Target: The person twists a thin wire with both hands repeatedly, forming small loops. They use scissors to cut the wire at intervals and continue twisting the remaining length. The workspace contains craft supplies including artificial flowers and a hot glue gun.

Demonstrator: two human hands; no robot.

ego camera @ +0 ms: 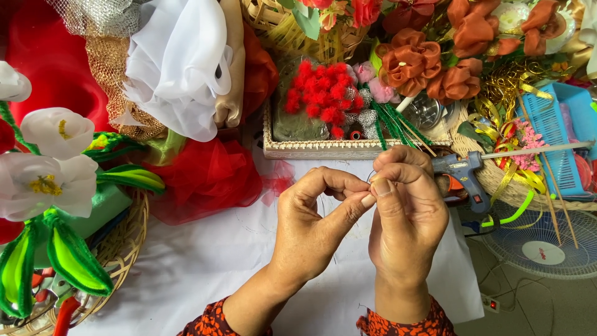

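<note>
Pinching a thin wire (371,176) between both sets of fingertips, my left hand (311,227) and right hand (404,218) meet over the middle of the white cloth-covered table (205,261); I see each hand closed on the wire, thumb against forefinger, though the wire itself is so fine that I can make out only a short dark loop above the thumbs. Just beyond my right hand, at the table's far right edge, a blue glue gun (463,171) lies with its nozzle pointing right. Along the far edge sits a shallow woven tray (323,148) holding red pompoms (320,93) and green stems. Orange fabric roses (435,62) are piled behind it. Red tulle (205,177) lies bunched left of the tray, near my left hand but apart from it. At the near left corner a wicker basket (127,239) carries white fabric flowers (43,162) with green leaves.
</note>
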